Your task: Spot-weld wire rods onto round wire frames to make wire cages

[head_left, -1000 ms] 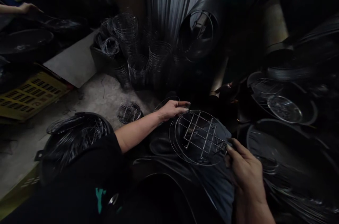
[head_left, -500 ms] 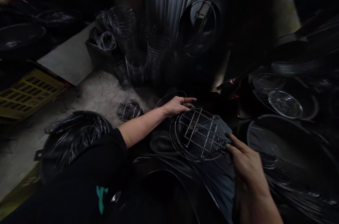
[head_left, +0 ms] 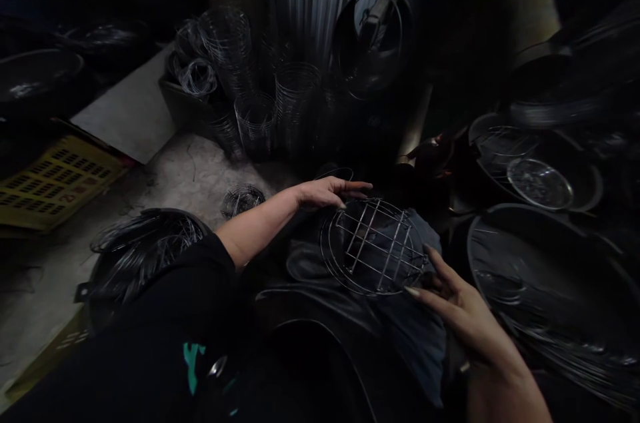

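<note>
A round wire rack [head_left: 373, 246] with a square grid in its middle lies tilted over my knee in front of me. My left hand [head_left: 327, 192] rests flat on its far left rim, fingers stretched out toward the right. My right hand [head_left: 453, 303] touches the near right rim with spread fingers, holding nothing. A dark shallow dish [head_left: 305, 262] lies just left of the rack.
Stacks of wire rings [head_left: 255, 96] stand at the back on the concrete floor. A black tub of loose wire hoops [head_left: 140, 253] sits at the left, a yellow slotted crate [head_left: 50, 180] beyond it. Dark pans with racks [head_left: 537, 176] crowd the right.
My right hand has let go of the rack's rim and opened its fingers. My left hand has flattened and slid a little right. The view shifted slightly.
</note>
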`<state>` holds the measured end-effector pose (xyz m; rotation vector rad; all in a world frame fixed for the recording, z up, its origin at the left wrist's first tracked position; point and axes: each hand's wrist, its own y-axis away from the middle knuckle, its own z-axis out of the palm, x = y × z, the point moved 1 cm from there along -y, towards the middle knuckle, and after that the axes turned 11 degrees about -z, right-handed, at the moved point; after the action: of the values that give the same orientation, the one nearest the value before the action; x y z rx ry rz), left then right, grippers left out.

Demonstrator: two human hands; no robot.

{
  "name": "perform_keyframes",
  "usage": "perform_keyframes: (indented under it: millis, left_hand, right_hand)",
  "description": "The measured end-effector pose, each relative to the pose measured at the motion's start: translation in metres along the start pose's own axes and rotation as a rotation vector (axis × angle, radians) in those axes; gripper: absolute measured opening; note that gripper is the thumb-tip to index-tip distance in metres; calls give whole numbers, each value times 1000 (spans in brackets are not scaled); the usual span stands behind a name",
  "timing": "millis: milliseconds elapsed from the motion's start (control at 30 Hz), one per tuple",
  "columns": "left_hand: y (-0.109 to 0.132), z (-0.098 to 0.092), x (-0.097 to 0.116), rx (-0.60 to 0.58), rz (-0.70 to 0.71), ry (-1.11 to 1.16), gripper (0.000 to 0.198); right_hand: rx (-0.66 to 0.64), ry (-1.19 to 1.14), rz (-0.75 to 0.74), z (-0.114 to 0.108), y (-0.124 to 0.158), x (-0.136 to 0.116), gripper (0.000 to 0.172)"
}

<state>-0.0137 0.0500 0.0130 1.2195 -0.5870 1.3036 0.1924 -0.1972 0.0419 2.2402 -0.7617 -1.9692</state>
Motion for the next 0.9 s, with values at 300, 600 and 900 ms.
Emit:
perform_keyframes:
  millis: [300, 600, 900]
  left_hand:
    - [17, 6, 13, -45, 44, -518, 120]
    - [21, 22, 5, 112, -30, -887, 127]
    - [81, -8, 50, 713, 387, -184, 79]
  right_hand:
    - [-50, 111, -9, 7, 3, 4, 124]
    - [4, 217, 17, 11, 2, 27, 118]
    - [308, 205, -275, -3, 17, -34, 84]
